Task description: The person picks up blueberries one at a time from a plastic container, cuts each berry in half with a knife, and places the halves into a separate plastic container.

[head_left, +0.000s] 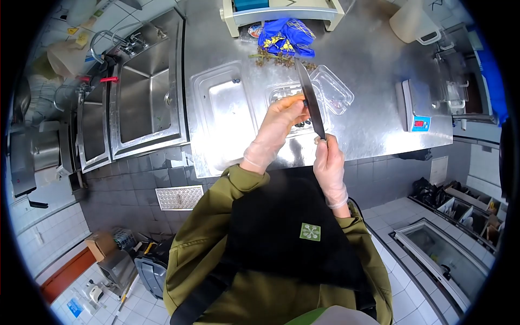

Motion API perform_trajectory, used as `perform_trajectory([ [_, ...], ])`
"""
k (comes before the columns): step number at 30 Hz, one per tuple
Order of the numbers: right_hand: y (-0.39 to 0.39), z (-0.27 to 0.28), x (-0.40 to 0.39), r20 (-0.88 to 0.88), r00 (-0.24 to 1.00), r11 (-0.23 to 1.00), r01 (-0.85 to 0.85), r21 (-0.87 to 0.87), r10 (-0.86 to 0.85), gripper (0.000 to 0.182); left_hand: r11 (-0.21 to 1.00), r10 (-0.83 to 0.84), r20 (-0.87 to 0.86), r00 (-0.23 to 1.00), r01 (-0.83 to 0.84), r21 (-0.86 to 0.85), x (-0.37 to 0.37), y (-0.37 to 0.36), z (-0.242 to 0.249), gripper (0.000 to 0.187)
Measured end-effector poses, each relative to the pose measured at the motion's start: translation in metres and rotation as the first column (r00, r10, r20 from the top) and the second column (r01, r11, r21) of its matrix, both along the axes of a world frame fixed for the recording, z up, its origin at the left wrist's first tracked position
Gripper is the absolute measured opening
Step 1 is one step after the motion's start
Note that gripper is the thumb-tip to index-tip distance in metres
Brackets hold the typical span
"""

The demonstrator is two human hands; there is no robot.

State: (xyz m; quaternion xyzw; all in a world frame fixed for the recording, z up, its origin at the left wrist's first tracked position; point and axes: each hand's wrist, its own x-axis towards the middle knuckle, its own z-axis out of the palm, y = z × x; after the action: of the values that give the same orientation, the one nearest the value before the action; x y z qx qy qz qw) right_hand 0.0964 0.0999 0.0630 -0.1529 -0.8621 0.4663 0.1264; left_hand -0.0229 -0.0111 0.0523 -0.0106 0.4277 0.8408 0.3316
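Note:
My right hand, in a clear glove, is wrapped round the handle of a long dark-bladed knife. The blade points away and lies beside the fingertips of my gloved left hand, which pinch a small dark round fruit. Beneath them is a clear container, partly hidden by my left hand, with small dark pieces near its front end. An empty-looking clear plastic box lies to its right. On the left sits a long metal tray with a couple of dark blue fruits.
Brown stems and a blue patterned bag lie behind the containers. A scale stands at right, a white pitcher at back right. Steel sinks are at left. The counter's front edge runs near my hands.

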Motion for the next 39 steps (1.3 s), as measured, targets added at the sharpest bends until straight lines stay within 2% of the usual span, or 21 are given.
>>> perform_trajectory([
  [5, 0.002, -0.006, -0.005, 0.015, 1.000, 1.000, 0.005, 0.031, -0.005, 0.017, 0.991, -0.129, -0.039, 0.991, 0.128, -0.033, 0.005, 0.006, -0.011, 0.029],
  [8, 0.003, -0.008, -0.009, 0.033, 0.999, 1.000, 0.001, -0.007, -0.001, 0.016, 0.987, -0.149, 0.087, 0.985, 0.143, 0.069, 0.003, 0.007, -0.016, 0.030],
  [11, 0.002, -0.015, -0.009, 0.072, 0.997, 1.000, 0.015, -0.016, -0.013, 0.019, 0.930, -0.134, 0.216, 0.967, 0.048, 0.364, -0.002, 0.010, -0.041, 0.029],
  [17, 0.000, -0.019, -0.009, 0.052, 0.998, 1.000, 0.025, -0.017, -0.025, 0.020, 0.939, -0.026, 0.351, 0.936, -0.098, 0.331, -0.002, 0.016, -0.032, 0.024],
  [23, -0.001, -0.016, -0.011, 0.038, 0.998, 0.998, 0.049, 0.046, -0.050, 0.020, 0.907, -0.063, 0.322, 0.945, -0.080, 0.413, -0.002, 0.015, -0.032, 0.024],
  [25, -0.004, -0.014, -0.013, 0.045, 0.996, 0.993, 0.069, 0.095, -0.073, 0.020, 0.925, -0.055, 0.298, 0.953, -0.063, 0.374, -0.001, 0.015, -0.029, 0.026],
  [29, -0.004, -0.017, -0.016, 0.055, 0.995, 0.995, 0.081, 0.052, -0.083, 0.019, 0.947, -0.066, 0.228, 0.972, -0.011, 0.321, -0.003, 0.018, -0.025, 0.026],
  [32, -0.001, -0.020, -0.018, 0.077, 0.994, 0.996, 0.084, 0.003, -0.084, 0.019, 0.950, -0.033, 0.269, 0.963, -0.054, 0.308, -0.002, 0.020, -0.021, 0.027],
  [35, -0.001, -0.022, -0.020, 0.064, 0.994, 0.995, 0.091, -0.051, -0.087, 0.019, 0.984, 0.009, 0.133, 0.991, -0.033, 0.177, 0.004, 0.019, 0.001, 0.028],
  [38, -0.001, -0.019, -0.021, 0.069, 0.995, 0.994, 0.073, -0.075, -0.068, 0.019, 0.993, 0.120, 0.066, 0.991, -0.119, -0.029, 0.007, 0.025, -0.007, 0.027],
  [39, -0.001, -0.019, -0.021, 0.066, 0.995, 0.994, 0.074, -0.081, -0.069, 0.019, 0.994, 0.110, 0.085, 0.990, -0.110, -0.004, 0.006, 0.024, -0.012, 0.029],
])
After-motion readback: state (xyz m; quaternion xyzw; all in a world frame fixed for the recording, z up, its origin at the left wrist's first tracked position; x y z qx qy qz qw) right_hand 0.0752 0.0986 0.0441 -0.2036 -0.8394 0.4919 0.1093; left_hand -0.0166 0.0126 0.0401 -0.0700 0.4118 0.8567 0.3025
